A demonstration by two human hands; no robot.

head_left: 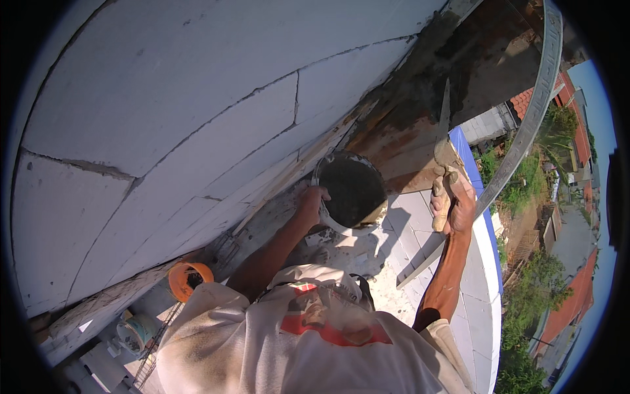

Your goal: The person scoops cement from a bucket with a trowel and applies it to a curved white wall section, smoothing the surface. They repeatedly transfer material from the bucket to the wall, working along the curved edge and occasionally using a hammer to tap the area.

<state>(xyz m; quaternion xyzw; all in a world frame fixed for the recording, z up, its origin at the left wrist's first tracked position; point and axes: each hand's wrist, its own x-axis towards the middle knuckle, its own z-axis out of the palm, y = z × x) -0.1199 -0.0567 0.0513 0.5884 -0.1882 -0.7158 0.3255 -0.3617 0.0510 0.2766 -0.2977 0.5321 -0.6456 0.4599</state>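
My left hand (312, 201) is closed on the near left rim of a bucket (338, 228) with a pale, mortar-smeared edge. Inside the bucket lies dark grey wet-looking mortar (351, 192). To the right, my right hand (454, 198) grips the wooden handle of a trowel (444, 128), whose narrow blade points up and away, seen nearly edge-on. Its blade stands in front of a brown, stained board (407, 141), apart from the bucket. Whether any mortar sits on the blade, I cannot tell.
A white block wall (216, 131) with grey joints rises on the left. A long metal strip (525, 138) curves down the right side, near my right hand. Below left are an orange bucket (187, 279) and another pail (134, 331). Beyond the right-hand block wall (476, 315) lie trees and rooftops.
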